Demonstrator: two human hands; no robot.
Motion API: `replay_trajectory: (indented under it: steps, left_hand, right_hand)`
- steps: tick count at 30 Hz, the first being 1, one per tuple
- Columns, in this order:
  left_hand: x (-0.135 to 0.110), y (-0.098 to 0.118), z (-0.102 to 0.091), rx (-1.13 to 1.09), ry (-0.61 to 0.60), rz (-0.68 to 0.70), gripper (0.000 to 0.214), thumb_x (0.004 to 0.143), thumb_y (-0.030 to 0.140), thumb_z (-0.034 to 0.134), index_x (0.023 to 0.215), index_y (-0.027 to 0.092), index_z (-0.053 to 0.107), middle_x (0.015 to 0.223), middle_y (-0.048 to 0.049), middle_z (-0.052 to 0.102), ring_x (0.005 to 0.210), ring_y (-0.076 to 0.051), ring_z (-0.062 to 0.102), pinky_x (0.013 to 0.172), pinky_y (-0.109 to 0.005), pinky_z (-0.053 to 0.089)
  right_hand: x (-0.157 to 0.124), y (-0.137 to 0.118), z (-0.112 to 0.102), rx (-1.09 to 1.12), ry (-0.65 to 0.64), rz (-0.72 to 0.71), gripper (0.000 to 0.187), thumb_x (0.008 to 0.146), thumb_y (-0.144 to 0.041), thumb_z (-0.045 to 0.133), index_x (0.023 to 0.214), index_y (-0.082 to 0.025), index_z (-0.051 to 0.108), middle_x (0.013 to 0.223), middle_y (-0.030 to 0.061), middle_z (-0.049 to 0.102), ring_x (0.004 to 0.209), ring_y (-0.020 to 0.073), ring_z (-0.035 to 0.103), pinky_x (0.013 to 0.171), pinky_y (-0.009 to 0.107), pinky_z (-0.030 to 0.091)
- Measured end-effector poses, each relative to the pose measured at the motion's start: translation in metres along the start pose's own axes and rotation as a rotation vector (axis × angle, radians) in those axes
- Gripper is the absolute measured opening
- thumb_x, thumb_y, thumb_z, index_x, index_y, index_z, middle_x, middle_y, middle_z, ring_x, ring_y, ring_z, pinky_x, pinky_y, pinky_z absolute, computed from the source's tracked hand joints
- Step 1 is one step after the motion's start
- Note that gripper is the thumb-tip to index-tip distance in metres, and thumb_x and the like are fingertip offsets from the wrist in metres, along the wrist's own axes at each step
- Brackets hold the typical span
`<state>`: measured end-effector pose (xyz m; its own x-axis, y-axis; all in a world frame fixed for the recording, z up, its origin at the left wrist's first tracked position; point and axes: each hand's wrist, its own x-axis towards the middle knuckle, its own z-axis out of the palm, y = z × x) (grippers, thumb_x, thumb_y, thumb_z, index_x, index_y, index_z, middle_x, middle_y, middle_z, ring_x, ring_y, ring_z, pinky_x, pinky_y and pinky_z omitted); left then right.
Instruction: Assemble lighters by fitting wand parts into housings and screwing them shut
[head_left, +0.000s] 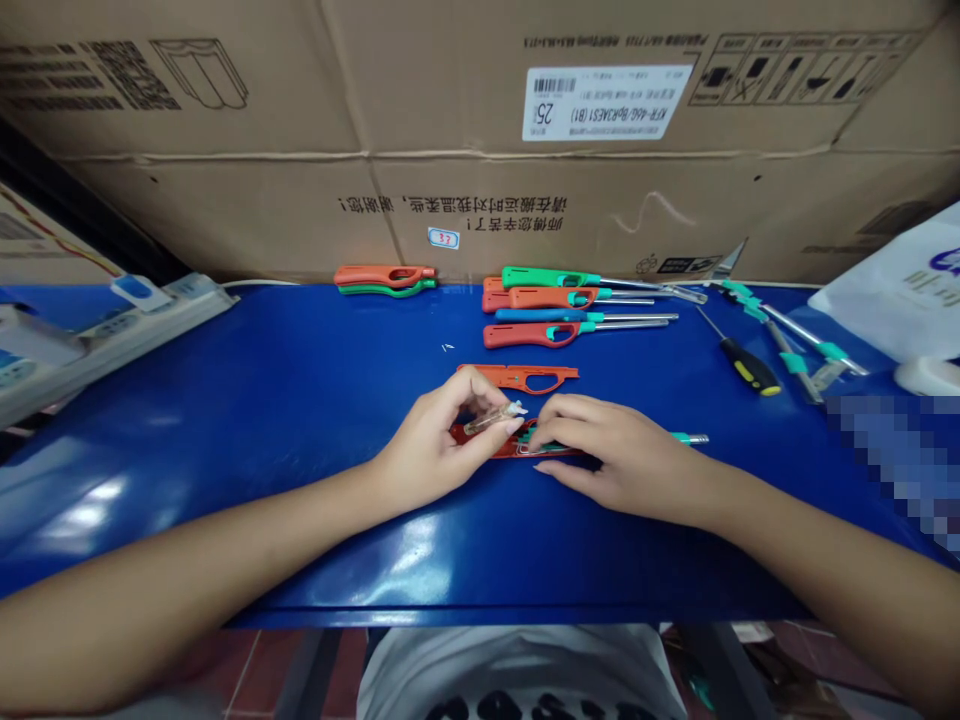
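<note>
My left hand (439, 440) pinches a small brownish see-through tube with a pale tip, like a lighter's fuel tank (486, 418), just above the table. Below it lies an opened orange lighter (510, 450), its teal inner parts and a thin wire showing. My right hand (600, 450) is bent over this lighter, fingers on its far side and thumb on its near side. The lighter's metal tube end (697, 439) sticks out to the right, beyond the hand. Just behind my hands rests a loose orange casing half (517, 378). Part of the opened lighter is hidden by my fingers.
Several long-nosed lighters (540, 335) lie behind the casing half, with more orange and green casings (384, 279) to their left. At right are a screwdriver (750, 368), loose metal tubes (806, 340) and a white bag (900, 285). A power strip (165, 325) stands left; a cardboard box (285, 210) backs the table.
</note>
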<state>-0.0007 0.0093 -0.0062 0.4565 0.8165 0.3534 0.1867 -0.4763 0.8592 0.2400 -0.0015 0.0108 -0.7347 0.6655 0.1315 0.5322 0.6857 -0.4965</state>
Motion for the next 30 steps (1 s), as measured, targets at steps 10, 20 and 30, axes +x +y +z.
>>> replay_trajectory:
  steps: [10, 20, 30]
  left_hand:
    - [0.003, 0.008, -0.001, 0.069, -0.034, -0.03, 0.016, 0.095, 0.026, 0.063, 0.105, 0.018, 0.054, 0.096, -0.003, 0.063, 0.077, -0.011, 0.06, 0.067, -0.022, 0.05]
    - [0.003, 0.007, -0.004, 0.17, -0.087, 0.053, 0.017, 0.1, 0.027, 0.057, 0.113, 0.017, 0.062, 0.106, -0.0069, 0.071, 0.092, -0.016, 0.067, 0.083, -0.029, 0.055]
    - [0.004, 0.007, -0.004, 0.222, -0.051, 0.085, 0.012, 0.093, 0.025, 0.068, 0.101, 0.017, 0.07, 0.092, -0.005, 0.069, 0.079, -0.014, 0.064, 0.069, -0.024, 0.052]
  right_hand:
    - [0.001, -0.002, 0.003, 0.019, 0.033, 0.052, 0.012, 0.099, -0.026, 0.056, 0.106, -0.024, 0.065, 0.106, 0.0052, 0.065, 0.097, 0.0189, 0.062, 0.081, 0.032, 0.049]
    - [0.0, -0.004, -0.012, 0.533, -0.1, 0.422, 0.015, 0.095, -0.037, 0.061, 0.093, -0.022, 0.062, 0.063, -0.0058, 0.052, 0.053, 0.0085, 0.048, 0.049, 0.02, 0.04]
    - [0.005, 0.0, -0.02, 0.835, -0.167, 0.531, 0.024, 0.088, -0.04, 0.07, 0.092, -0.02, 0.057, 0.071, -0.0035, 0.063, 0.05, 0.0068, 0.052, 0.04, 0.017, 0.045]
